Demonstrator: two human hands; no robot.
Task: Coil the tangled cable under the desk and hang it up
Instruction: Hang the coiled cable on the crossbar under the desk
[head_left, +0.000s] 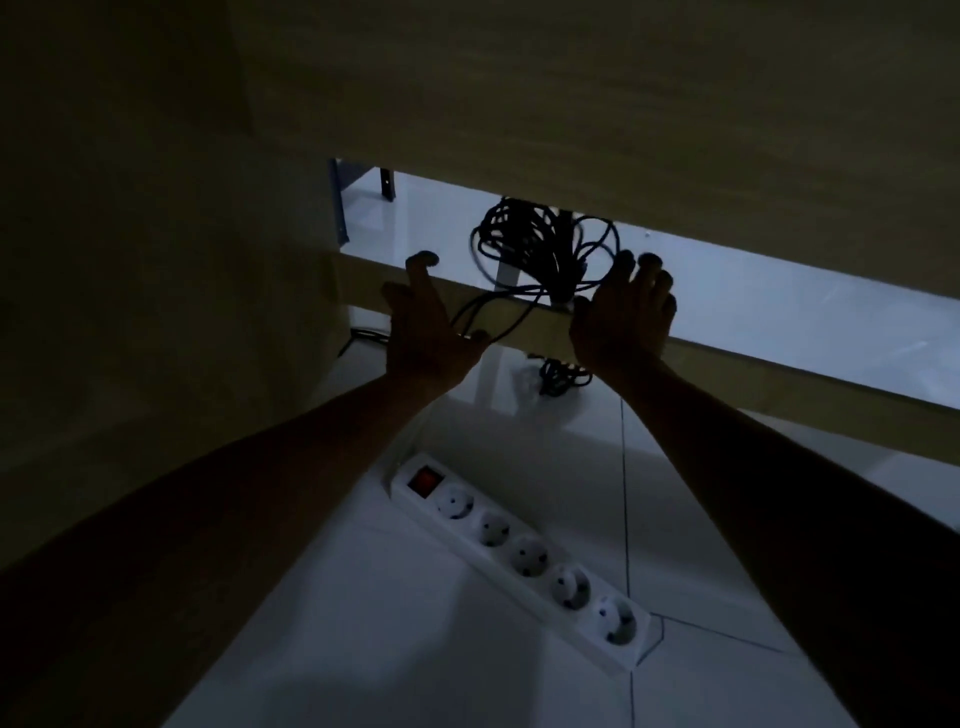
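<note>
Dim shot from under the bench (571, 93), its wood underside fills the top of the view. A wooden crossbar (779, 384) runs below it, slanting down to the right, the landmark here. White tiled floor (363, 649) lies under the crossbar. A white power strip (519, 556) with a red switch and five sockets lies on the floor, well in front of the crossbar, between the two forearms. The black cable (535, 244) hangs in a loose coiled bundle just above the crossbar, near its middle, strands draping over the bar; a smaller dark clump sits on the floor just below it. Left hand (426, 332) rests over the crossbar left of the cable, fingers spread wide, holding nothing. Right hand (623, 322) rests on the crossbar just right of the bundle, fingers straight and apart, fingertips touching the coil's edge.
</note>
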